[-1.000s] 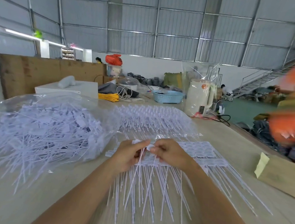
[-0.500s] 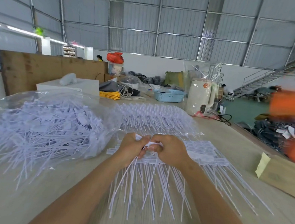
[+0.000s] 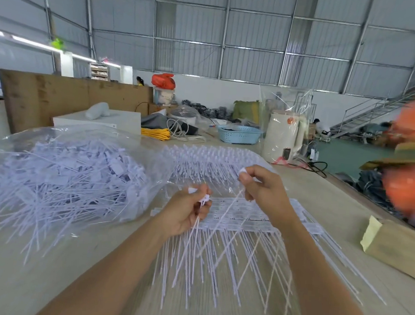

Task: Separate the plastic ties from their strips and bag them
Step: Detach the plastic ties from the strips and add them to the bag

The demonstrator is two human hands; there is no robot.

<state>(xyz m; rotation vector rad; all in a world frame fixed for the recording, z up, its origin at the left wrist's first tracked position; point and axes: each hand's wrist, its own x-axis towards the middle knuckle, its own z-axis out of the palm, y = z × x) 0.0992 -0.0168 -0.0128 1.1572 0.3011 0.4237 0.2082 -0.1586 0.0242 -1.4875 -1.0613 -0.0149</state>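
White plastic ties (image 3: 217,258) still joined to their strips (image 3: 236,216), fanned flat on the table (image 3: 347,207), thin tails toward the wearer. Just above the strips, right hand (image 3: 264,187) pinching the tab of one tie (image 3: 242,171) between thumb and forefinger, its tail slanting down toward the strips. Left hand (image 3: 186,210), beside the strips' left end, fingers curled round a small bunch of tie heads (image 3: 204,198), tails hanging below. Left of the strips, clear plastic bag (image 3: 69,170) well filled with loose ties, some spilling from its mouth onto the table. Beyond the strips, another sheet of joined ties (image 3: 214,158), seemingly untouched. Judging by the bag, much done already; whole strips left to strip and bag.
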